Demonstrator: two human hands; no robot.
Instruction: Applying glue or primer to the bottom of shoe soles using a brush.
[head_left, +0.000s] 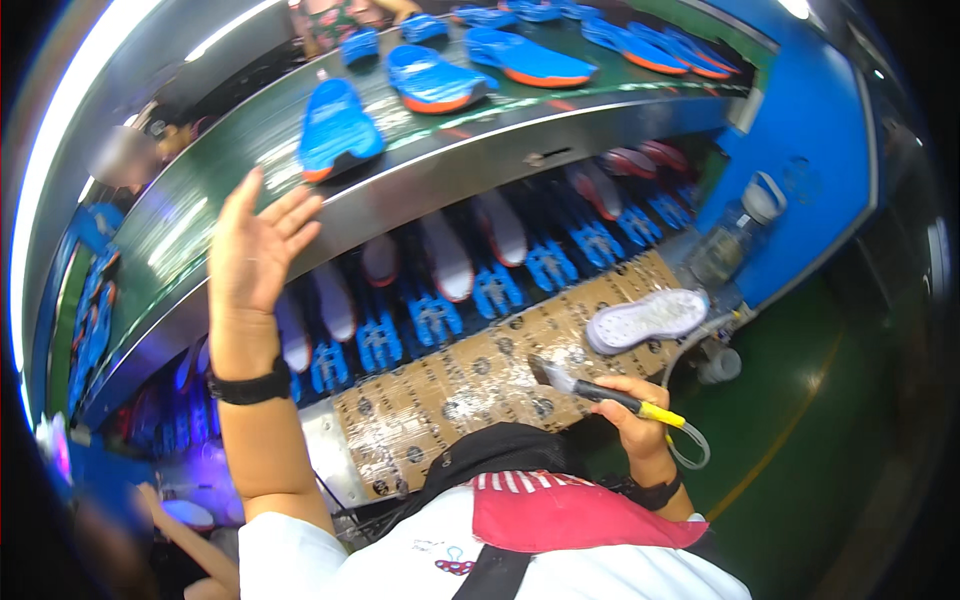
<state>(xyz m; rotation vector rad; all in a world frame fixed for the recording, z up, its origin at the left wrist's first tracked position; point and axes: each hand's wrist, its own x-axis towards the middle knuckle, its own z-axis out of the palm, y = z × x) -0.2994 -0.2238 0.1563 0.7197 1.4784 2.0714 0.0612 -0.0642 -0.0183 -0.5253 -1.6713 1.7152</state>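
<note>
My left hand point(262, 245) is raised over the near edge of the upper conveyor belt point(215, 190). Its fingers are stretched out and it holds nothing. Just beyond the fingertips lies a blue shoe piece point(338, 125) with an orange edge, apart from the hand. In my right hand point(635, 425) is a brush point(610, 393) with a dark handle, a yellow end and a clear hose point(700, 450). The brush's pale bristle end points left, above the cardboard-covered ledge point(440, 420). A white shoe sole point(648, 320) lies on that ledge, past the brush.
More blue shoe pieces point(435, 78) lie along the upper belt. Beneath it, white soles point(447, 258) and blue parts point(497, 290) stand in rows. A clear bottle point(725, 245) stands at the right, by a blue panel point(815, 150). Another person's arm point(185, 540) shows lower left.
</note>
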